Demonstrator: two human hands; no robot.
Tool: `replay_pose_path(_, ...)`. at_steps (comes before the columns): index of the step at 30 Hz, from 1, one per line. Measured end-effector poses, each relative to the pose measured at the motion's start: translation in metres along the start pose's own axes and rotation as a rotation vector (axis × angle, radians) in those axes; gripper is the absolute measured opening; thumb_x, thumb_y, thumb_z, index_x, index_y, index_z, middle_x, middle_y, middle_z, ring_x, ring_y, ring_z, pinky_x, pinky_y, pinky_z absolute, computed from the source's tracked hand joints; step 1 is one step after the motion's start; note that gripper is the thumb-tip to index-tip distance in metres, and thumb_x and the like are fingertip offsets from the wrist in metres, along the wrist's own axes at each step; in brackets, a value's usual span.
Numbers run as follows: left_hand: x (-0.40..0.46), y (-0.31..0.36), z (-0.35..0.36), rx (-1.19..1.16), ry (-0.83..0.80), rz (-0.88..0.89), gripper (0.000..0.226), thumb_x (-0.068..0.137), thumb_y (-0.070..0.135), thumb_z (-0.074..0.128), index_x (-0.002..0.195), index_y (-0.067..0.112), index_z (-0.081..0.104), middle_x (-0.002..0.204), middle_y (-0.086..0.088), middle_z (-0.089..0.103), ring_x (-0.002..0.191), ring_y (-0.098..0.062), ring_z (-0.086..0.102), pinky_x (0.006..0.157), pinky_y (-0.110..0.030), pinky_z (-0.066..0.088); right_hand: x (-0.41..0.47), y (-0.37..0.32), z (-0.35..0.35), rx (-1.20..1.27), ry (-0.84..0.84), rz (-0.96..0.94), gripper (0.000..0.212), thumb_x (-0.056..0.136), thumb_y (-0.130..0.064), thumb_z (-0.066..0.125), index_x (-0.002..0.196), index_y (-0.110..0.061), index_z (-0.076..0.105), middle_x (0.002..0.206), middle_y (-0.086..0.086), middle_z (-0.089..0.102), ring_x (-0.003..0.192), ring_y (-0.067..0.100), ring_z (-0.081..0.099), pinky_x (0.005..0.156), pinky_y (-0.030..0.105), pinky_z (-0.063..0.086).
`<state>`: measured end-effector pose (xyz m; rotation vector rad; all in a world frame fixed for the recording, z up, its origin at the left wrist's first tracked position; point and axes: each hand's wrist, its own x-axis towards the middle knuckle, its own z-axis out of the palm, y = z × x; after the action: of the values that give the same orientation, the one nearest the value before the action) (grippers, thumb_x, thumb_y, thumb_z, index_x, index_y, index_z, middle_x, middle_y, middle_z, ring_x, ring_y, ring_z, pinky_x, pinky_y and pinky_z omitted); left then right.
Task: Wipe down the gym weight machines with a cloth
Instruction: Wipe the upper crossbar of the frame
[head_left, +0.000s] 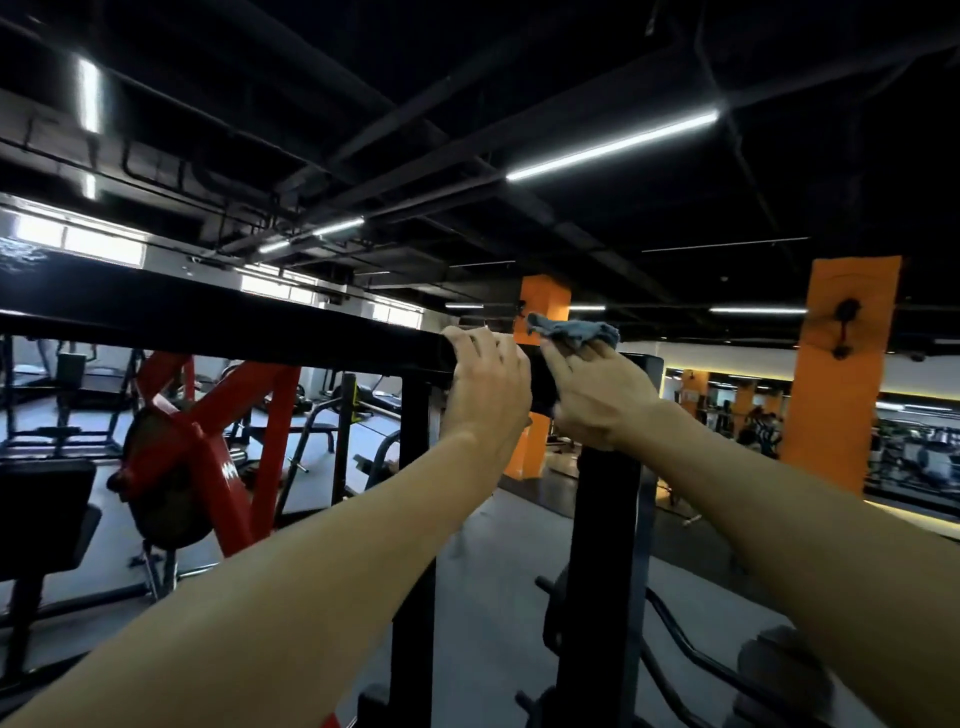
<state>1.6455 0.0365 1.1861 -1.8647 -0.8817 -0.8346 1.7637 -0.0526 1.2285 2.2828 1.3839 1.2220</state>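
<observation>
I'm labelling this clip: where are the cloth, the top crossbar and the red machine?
cloth (574, 332), head view, middle of the blue-grey bunch.
top crossbar (234, 325), head view, its dark front face.
red machine (270, 410), head view, slanted red arm.

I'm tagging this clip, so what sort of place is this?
Almost certainly a commercial gym: a red weight machine, a black rack crossbar and benches further back on a wide floor with orange pillars.
</observation>
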Motion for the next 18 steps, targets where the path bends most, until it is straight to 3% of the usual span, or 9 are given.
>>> replay_pose_path(4, -0.005, -0.005, 0.001, 0.05, 0.058, 0.032, 0.074, 0.1, 0.048, 0.05, 0.144, -0.009, 0.036, 0.132, -0.032, 0.05, 0.118, -0.048, 0.051, 0.103, -0.062, 0.04, -0.05, 0.006, -0.002, -0.039, 0.042, -0.008, 0.06, 0.099, -0.041, 0.037, 0.147, -0.006, 0.038, 0.147, 0.017, 0.049, 0.137, 0.031, 0.043, 0.118, 0.036, 0.025)
replay_pose_path(6, -0.007, -0.006, 0.002, 0.052, 0.083, 0.055, 0.068, 0.101, 0.04, 0.05, 0.144, -0.011, 0.035, 0.133, -0.035, 0.048, 0.12, -0.05, 0.05, 0.104, -0.061, 0.041, -0.077, 0.004, 0.001, -0.065, 0.043, 0.012, 0.06, 0.097, -0.051, 0.03, 0.139, -0.01, 0.046, 0.139, 0.013, 0.057, 0.13, 0.028, 0.05, 0.115, 0.036, 0.032)
replay_pose_path(9, -0.007, -0.007, 0.003, 0.069, 0.095, 0.057, 0.062, 0.102, 0.032, 0.048, 0.143, -0.013, 0.035, 0.133, -0.037, 0.048, 0.12, -0.05, 0.051, 0.103, -0.061, 0.042, -0.058, -0.001, -0.001, -0.043, 0.009, 0.063, 0.069, 0.097, -0.057, 0.025, 0.144, -0.009, 0.04, 0.143, 0.014, 0.054, 0.134, 0.028, 0.047, 0.116, 0.038, 0.032)
replay_pose_path(14, -0.005, -0.007, 0.005, 0.074, 0.146, 0.024, 0.055, 0.102, 0.028, 0.046, 0.14, -0.011, 0.041, 0.129, -0.035, 0.051, 0.117, -0.049, 0.053, 0.102, -0.06, 0.043, 0.021, -0.003, -0.009, 0.158, -0.038, 0.076, 0.088, 0.091, -0.061, 0.046, 0.157, -0.01, 0.018, 0.157, 0.016, 0.036, 0.147, 0.031, 0.029, 0.119, 0.04, 0.023)
replay_pose_path(16, -0.005, -0.005, 0.007, 0.084, 0.128, 0.022, 0.056, 0.1, 0.028, 0.05, 0.139, -0.011, 0.042, 0.127, -0.035, 0.052, 0.115, -0.049, 0.053, 0.1, -0.061, 0.042, 0.027, 0.004, -0.011, 0.153, -0.08, 0.071, 0.084, 0.088, -0.059, 0.051, 0.154, -0.013, 0.024, 0.153, 0.014, 0.042, 0.142, 0.032, 0.036, 0.114, 0.042, 0.032)
replay_pose_path(18, -0.006, -0.004, 0.007, 0.097, 0.141, 0.03, 0.058, 0.099, 0.029, 0.051, 0.139, -0.011, 0.042, 0.126, -0.034, 0.052, 0.114, -0.049, 0.054, 0.1, -0.06, 0.043, 0.009, 0.008, -0.01, 0.077, -0.062, 0.047, 0.068, 0.087, -0.052, 0.048, 0.142, -0.016, 0.037, 0.138, 0.013, 0.055, 0.125, 0.033, 0.051, 0.107, 0.042, 0.04)
